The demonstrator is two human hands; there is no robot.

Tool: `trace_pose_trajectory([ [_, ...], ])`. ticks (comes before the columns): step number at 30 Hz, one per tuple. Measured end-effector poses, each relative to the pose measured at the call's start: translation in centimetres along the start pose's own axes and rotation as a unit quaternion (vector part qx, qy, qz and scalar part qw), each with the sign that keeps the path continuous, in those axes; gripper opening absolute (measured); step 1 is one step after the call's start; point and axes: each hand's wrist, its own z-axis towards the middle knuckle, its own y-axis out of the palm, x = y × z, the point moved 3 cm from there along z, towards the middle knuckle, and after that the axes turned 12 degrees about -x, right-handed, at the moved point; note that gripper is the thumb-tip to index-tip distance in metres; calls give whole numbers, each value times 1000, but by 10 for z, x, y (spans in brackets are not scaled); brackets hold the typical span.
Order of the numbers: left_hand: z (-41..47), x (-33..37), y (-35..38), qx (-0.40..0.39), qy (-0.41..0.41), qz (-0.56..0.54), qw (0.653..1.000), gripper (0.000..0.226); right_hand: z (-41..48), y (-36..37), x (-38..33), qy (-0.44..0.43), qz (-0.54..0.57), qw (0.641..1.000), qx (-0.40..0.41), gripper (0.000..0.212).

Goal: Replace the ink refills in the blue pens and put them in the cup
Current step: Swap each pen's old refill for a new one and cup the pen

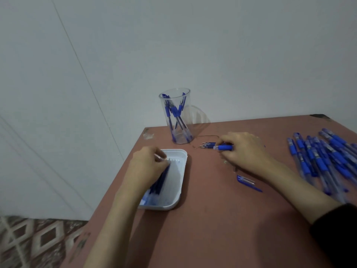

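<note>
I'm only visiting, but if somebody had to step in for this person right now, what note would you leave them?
Left hand: pinches a thin refill over the white tray, which holds more blue refills.
Right hand: grips a blue pen part, beside a few metal-tipped pieces on the table.
Done: several pens stand in the clear cup.
Left: finish this pen, probably refit the loose cap, then work through the pile of pens on the right.
</note>
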Motion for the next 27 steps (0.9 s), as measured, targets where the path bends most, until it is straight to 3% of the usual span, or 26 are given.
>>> trace_pose_trajectory([
  [4,-2,-7,11,-51,-29,84,995,8,0,0,3,6,1,1000,2,8],
  [12,0,0,17,-27,-39,174,984,23,-3,-2,-6,-9,16,1000,-11,9],
  [15,2,1,6,-4,-37,100,994,23,-5,-5,-7,-2,18,1000,-10,15],
  [18,0,10,-14,27,19,-132,991,21,-6,-7,-8,26,22,999,-10,28],
  [21,2,32,-13,-18,66,-396,915,6,-5,-9,-6,45,17,999,0,13],
  [24,16,58,10,-59,77,-550,830,18,-4,-16,0,57,69,996,0,8],
  [27,27,81,40,-64,62,-664,742,22,-6,-22,9,62,155,986,3,17],
])
